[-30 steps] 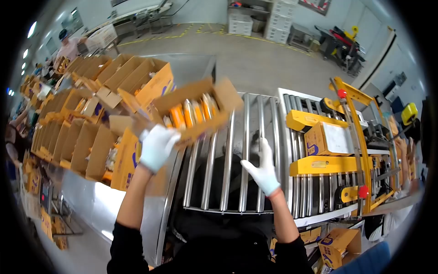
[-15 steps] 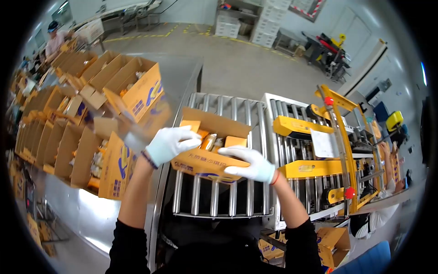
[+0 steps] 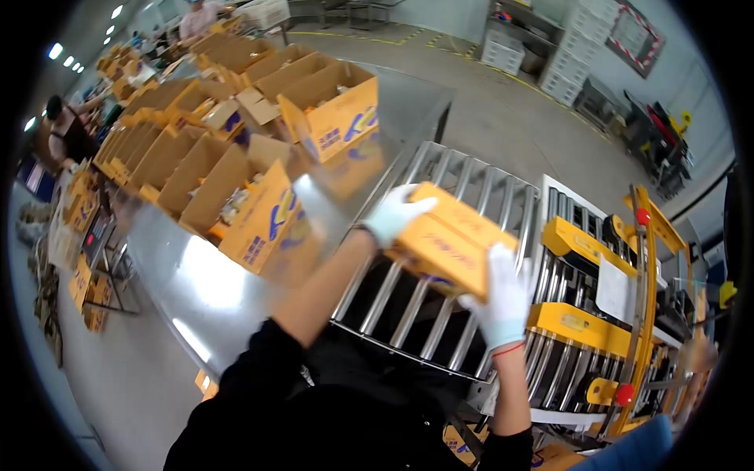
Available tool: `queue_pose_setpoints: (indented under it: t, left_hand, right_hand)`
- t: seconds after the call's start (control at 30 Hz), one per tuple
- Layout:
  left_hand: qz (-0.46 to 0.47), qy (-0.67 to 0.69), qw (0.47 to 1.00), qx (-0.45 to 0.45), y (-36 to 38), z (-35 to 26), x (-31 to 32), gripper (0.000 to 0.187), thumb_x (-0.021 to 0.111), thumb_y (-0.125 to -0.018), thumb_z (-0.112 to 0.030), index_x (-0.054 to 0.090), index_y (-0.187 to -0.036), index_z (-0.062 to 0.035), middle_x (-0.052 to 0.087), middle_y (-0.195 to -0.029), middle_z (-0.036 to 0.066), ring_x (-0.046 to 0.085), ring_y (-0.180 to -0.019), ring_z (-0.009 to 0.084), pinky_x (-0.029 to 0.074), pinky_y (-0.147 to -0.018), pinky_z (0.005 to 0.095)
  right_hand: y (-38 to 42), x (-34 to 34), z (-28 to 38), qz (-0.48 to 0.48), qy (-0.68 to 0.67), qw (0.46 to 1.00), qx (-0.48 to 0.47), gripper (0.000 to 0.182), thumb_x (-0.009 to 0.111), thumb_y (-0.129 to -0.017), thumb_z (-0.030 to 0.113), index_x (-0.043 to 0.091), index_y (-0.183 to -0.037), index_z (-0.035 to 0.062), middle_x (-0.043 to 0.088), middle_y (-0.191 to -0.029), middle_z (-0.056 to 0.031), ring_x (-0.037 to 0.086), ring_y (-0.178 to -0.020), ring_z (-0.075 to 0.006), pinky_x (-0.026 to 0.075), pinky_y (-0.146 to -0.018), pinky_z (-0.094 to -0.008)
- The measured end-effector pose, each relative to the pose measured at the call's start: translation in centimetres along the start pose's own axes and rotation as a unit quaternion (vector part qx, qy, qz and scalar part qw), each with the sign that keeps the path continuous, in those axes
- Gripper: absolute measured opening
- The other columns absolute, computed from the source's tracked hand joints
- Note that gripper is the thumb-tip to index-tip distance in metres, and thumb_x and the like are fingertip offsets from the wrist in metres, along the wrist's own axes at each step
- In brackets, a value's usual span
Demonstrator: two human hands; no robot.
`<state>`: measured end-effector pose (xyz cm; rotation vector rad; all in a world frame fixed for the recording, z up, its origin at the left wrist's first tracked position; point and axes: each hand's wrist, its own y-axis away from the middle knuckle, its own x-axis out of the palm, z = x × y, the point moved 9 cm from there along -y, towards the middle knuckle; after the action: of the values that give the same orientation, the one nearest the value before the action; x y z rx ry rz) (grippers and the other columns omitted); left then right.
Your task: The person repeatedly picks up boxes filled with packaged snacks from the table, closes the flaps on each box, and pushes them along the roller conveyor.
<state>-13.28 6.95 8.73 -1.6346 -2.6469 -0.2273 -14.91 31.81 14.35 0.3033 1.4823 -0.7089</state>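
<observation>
A cardboard box [image 3: 449,242] with its top flaps folded down sits over the metal roller conveyor [image 3: 402,314]. My left hand [image 3: 395,215], in a white glove, grips its left end with the thumb lying along the top. At the right end, my gloved right hand [image 3: 500,297] presses against the side with its fingers upright. The box's contents are hidden under the flaps. Left of the conveyor, an open filled carton [image 3: 259,224] stands on the steel table [image 3: 208,271], with another open carton [image 3: 334,118] behind it.
To the right stands a box-sealing machine with yellow guides [image 3: 585,330], a yellow frame [image 3: 646,314] and red knobs [image 3: 625,394]. Rows of open cartons [image 3: 157,149] fill the table's far left. A person [image 3: 75,133] stands beyond them, and another person [image 3: 200,20] is farther back.
The box was open with wrapped food showing; its flaps are now folded down over the contents. My hands have turned it at an angle, and my view has swung left.
</observation>
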Motion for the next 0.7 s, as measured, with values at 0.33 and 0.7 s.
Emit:
queue_pose_setpoints:
  t: [0.33,0.7]
  left_hand:
    - [0.223,-0.212,0.949,0.071,7.3,1.1,10.0,0.041,0.062,-0.102,-0.028,0.058,-0.130,0.0015,0.064,-0.119,0.018,0.067,-0.105,0.0279,0.053,-0.090,0.0377]
    - [-0.245,-0.650,0.699,0.172,20.9,-7.5,-18.4,0.012,0.073,-0.087,-0.012,0.075,-0.097,-0.0062,0.075,-0.092,0.004,0.069,-0.090,0.0269,0.030,-0.118,0.0513]
  right_hand:
    - [-2.2,1.0,-12.0,-0.032,0.090,0.988,0.118,0.102,0.081,-0.082,0.042,0.031,-0.157,-0.0051,0.034,-0.164,-0.0232,0.027,-0.155,-0.0377,0.018,-0.129,-0.0472]
    - [-1.2,6.4,-2.5,0.033,-0.407,0.907,0.098,0.073,0.076,-0.092,0.023,0.045,-0.153,0.0009,0.048,-0.156,-0.0198,0.044,-0.147,-0.0328,0.034,-0.122,-0.0451]
